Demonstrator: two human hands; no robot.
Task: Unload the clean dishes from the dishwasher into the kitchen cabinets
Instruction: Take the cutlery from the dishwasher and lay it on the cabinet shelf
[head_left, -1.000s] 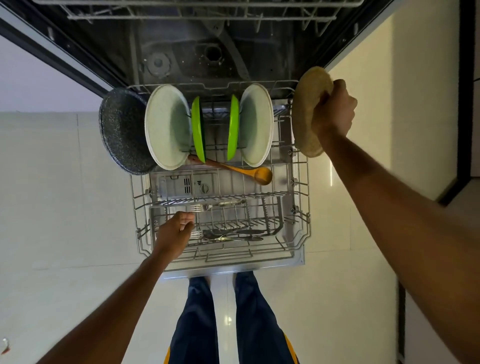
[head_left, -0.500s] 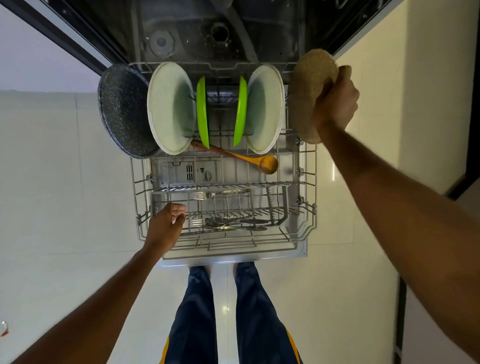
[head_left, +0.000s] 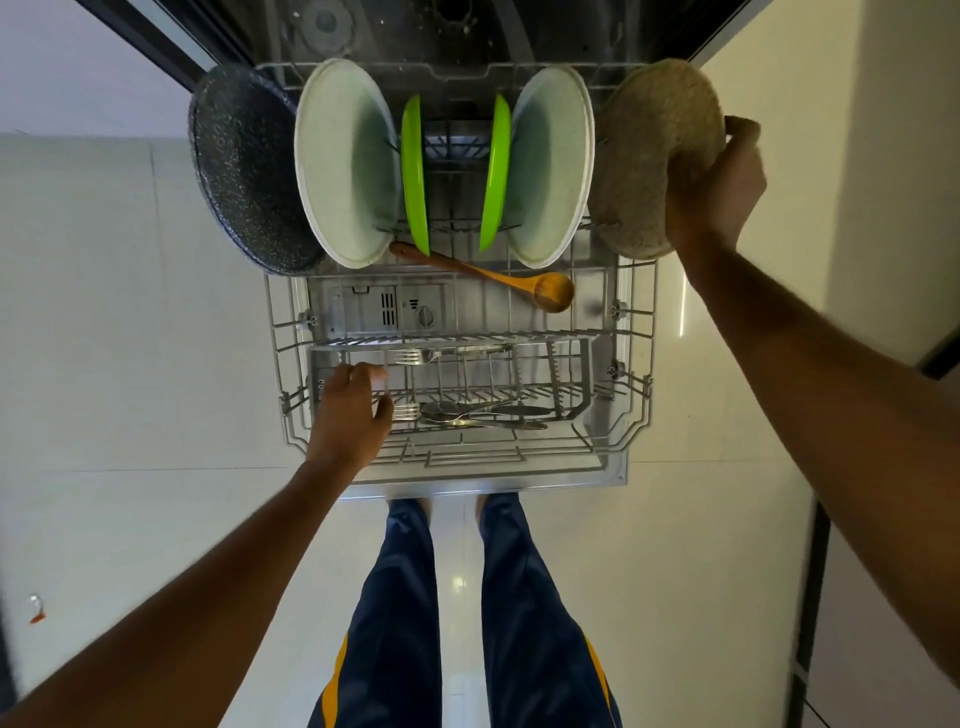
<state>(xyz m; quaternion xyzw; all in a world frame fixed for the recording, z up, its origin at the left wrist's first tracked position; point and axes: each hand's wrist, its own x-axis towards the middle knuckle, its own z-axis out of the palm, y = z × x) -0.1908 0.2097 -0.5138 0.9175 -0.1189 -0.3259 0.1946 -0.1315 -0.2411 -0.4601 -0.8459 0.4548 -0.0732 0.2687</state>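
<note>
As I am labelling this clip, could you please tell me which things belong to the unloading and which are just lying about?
Job:
brown speckled plate, gripped by right hand
dark speckled pan
pale plates
green plates
wooden spoon
forks and spoons
left hand

Lying about:
small orange scrap on the floor

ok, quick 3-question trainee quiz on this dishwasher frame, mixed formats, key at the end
1. True or false: the right hand grips the brown speckled plate.
2. How many green plates stand in the rack?
3. What lies flat in front of the standing plates? A) wooden spoon B) whisk C) ladle

Key
1. True; the plate is at the rack's right end.
2. Two, standing between the two pale plates.
3. A. The left hand is at the cutlery section, not the spoon.
</note>
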